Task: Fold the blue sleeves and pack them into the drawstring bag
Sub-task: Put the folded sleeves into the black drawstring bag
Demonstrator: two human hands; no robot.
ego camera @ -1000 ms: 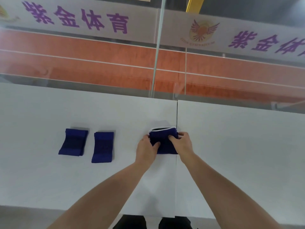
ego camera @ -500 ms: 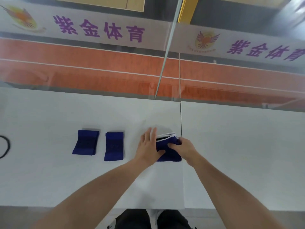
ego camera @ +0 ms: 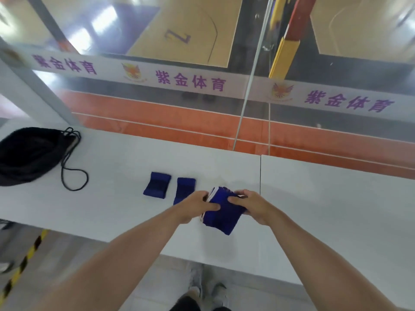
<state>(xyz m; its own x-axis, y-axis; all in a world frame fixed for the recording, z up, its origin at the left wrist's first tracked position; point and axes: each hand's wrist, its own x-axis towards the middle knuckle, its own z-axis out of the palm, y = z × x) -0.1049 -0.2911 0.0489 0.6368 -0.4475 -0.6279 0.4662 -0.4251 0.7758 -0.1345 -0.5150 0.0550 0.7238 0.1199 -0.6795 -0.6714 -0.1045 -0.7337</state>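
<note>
Over the near edge of the white table [ego camera: 314,198], the left hand [ego camera: 197,205] and right hand [ego camera: 253,206] gripped a folded blue sleeve [ego camera: 222,217] from either side, fingers curled onto it. A second sleeve [ego camera: 185,189] and a third sleeve [ego camera: 157,188] lay folded just to its left, with the black drawstring bag [ego camera: 27,153] well apart at the table's far left.

A white banner [ego camera: 110,67] across the upper frame is carrying purple 紫金体育 three times: left, centre and right. Above it, a purple 7 [ego camera: 177,38] is showing on the court floor [ego camera: 197,21].
</note>
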